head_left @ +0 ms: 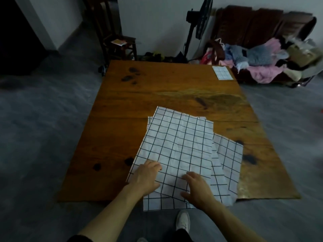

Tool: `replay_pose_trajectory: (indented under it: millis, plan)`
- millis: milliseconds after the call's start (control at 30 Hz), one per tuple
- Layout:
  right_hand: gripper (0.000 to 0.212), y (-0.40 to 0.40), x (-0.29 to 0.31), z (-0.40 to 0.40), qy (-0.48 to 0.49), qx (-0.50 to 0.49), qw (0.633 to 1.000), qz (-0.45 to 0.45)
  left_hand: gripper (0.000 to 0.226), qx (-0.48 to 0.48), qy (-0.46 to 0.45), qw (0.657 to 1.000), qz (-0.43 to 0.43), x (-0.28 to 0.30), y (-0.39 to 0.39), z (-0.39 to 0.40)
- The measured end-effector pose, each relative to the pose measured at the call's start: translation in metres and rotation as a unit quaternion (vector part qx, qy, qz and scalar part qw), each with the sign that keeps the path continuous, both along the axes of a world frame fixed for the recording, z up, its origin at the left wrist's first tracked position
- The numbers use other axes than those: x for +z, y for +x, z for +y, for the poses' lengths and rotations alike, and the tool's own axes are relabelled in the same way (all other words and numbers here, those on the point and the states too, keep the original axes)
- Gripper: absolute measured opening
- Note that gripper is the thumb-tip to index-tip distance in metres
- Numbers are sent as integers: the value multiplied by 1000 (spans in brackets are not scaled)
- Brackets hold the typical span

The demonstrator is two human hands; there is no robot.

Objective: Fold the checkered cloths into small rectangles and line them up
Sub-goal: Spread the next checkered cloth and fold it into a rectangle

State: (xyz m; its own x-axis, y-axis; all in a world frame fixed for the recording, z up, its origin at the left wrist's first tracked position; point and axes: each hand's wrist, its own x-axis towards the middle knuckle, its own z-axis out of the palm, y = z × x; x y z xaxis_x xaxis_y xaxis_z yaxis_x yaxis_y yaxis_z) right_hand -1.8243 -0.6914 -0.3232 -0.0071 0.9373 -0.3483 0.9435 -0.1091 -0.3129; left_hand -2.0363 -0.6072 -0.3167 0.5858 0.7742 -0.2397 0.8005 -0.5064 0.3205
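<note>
At near table (122, 95) edge: stacked cloths (176, 145), both hands flat on top, left hand (146, 177) fingers seemingly together, right hand (197, 187) fingers slightly spread, likely steadying the top sheet for folding; folded cloth (222, 72) far right

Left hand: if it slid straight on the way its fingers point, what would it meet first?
Only more of the top checkered cloth that the left hand rests on, then probably bare wooden table. The small folded cloth lies off that line.
</note>
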Motion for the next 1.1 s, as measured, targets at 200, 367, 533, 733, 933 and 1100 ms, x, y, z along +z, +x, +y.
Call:
replay_pose_trajectory:
  millis: [200, 367, 533, 733, 933, 1100]
  plan:
    - [73, -7, -14, -9, -8, 15, 999, -35, 61, -44, -21, 998, 42, -21, -3, -11]
    - [81, -6, -25, -15, 8, 26, 999, -39, 63, -58, -8, 997, 54, -28, -2, -10]
    - [66, -4, -34, -22, 53, 31, 998, -33, 60, -75, 7, 995, 64, -27, -1, -9]
    - [53, 3, -21, -14, 40, 40, 998, -3, 54, -64, -2, 997, 45, -26, -1, -10]
    - [20, 16, -21, -7, 71, 31, 997, 22, 69, -67, 3, 997, 36, -22, 0, -11]
    - [17, 25, -11, -1, 90, 35, 994, 48, 52, -48, 25, 998, 14, -16, -7, -15]
